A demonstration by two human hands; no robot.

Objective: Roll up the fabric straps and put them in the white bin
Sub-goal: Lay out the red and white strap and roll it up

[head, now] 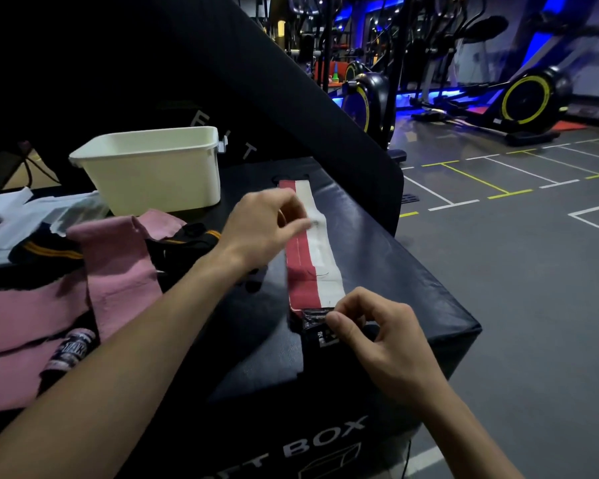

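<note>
Clearly legible: "BOX" on black box [325,440] front.

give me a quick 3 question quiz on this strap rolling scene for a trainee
1. True or false: the red and white strap lies flat on the black box.
2. Which hand pinches the strap's near black end?
3. The white bin sits: A) left of and beyond the strap, B) on the floor, C) in the person's lap.

Key:
1. True
2. The right hand; the left hand is over the strap's middle.
3. A
</note>
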